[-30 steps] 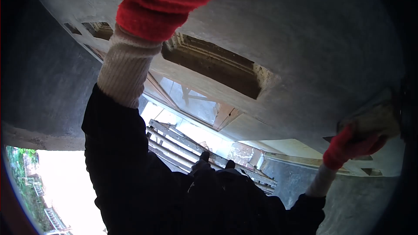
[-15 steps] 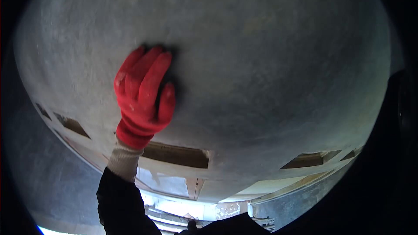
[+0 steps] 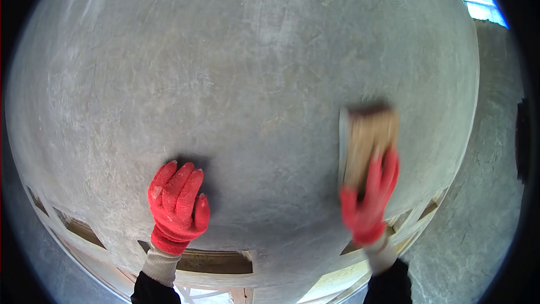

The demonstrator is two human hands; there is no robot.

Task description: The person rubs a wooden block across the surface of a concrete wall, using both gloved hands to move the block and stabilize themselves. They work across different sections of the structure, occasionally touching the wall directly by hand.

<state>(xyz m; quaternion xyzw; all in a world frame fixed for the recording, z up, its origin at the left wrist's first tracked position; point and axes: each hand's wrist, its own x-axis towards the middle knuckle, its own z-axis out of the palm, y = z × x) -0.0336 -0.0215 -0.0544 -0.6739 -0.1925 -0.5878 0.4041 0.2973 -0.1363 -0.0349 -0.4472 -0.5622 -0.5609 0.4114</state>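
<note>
Fingers point(image 3: 179, 183) of the gloved left hand point(image 3: 175, 211) are held close together and laid flat on the grey plastered surface point(image 3: 236, 67). A wooden float point(image 3: 368, 132) is gripped by the right hand point(image 3: 368, 202), blurred, and pressed to that same surface.

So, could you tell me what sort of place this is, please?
Probably a building under construction: a grey plastered surface, seemingly overhead, unglazed rectangular openings along its edge, and the gloved right hand pressing a wooden float against it while the left hand rests flat.
</note>
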